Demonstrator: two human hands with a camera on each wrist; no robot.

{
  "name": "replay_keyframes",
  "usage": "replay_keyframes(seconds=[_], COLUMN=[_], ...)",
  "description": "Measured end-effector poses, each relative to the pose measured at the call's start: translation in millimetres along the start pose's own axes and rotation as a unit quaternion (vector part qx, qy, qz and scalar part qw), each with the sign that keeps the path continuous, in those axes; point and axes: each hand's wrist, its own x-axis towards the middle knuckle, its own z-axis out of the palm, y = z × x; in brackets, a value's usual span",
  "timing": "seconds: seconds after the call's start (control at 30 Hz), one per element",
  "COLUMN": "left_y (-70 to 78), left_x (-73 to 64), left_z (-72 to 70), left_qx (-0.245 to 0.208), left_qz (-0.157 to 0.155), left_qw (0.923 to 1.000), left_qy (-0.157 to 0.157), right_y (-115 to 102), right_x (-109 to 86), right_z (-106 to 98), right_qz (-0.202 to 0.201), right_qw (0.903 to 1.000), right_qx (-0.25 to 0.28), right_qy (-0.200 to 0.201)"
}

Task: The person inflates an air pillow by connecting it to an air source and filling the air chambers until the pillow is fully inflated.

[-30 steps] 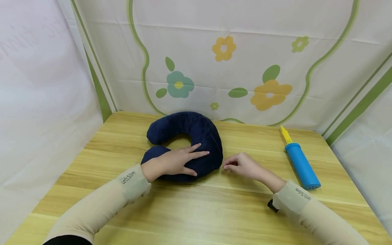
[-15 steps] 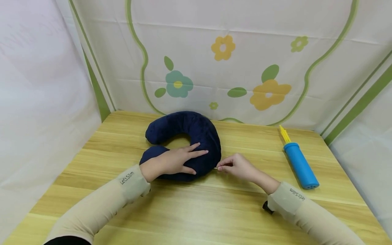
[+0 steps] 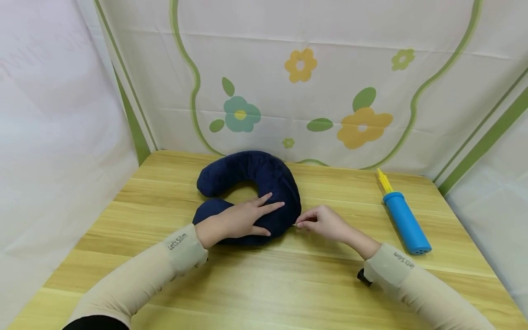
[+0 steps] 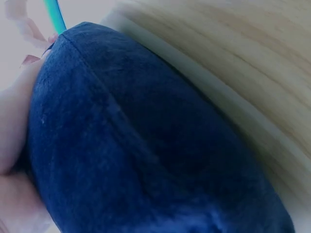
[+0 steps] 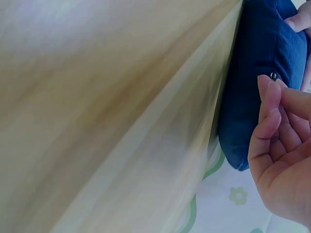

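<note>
A navy-blue U-shaped neck pillow lies on the table, its opening facing left. My left hand rests on the pillow's near arm, fingers spread and straight across the plush fabric. At the pillow's lower right edge, the thumb and fingertips of my right hand pinch a small metal zipper pull. In the right wrist view the pull's tip shows above the fingertips, against the pillow's side. The left wrist view is mostly filled by the pillow's seamed side, with the left hand's fingers at its left.
A blue hand pump with a yellow nozzle lies on the wooden table to the right of my right hand. Behind the table hangs a white cloth backdrop with printed flowers; white cloth also hangs at both sides.
My right hand has moved slightly left, then a little back right, still pinching the zipper pull. The left hand and the pillow have shifted slightly to the right.
</note>
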Motion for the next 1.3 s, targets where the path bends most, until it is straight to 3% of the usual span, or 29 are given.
replay_keyframes(seconds=[0.4,0.63,0.97,1.13,1.3], left_y=[16.5,18.5,11.1,-1.3,-31.2], left_x=[11.2,9.9,5.3,3.8,-5.1], left_z=[-5.1,-9.7,-16.0,-30.8,-53.2], left_qx=[-0.025,-0.053,-0.093,-0.089,-0.08], left_qz=[-0.054,-0.052,-0.051,-0.028,-0.027], left_qw=[0.9976,0.9958,0.992,0.9932,0.996], left_qy=[-0.035,-0.053,-0.068,-0.07,-0.03], right_y=[10,12,7,10,10], right_x=[-1.5,-2.6,-8.5,-10.1,-13.4], right_z=[-16,-22,-15,-10,-6], right_qz=[0.02,0.02,0.032,0.038,0.042], right_qw=[0.9995,0.9992,0.9994,0.9987,0.9977], right_qx=[-0.013,-0.019,0.003,0.031,0.051], right_qy=[0.02,0.028,0.01,0.015,0.015])
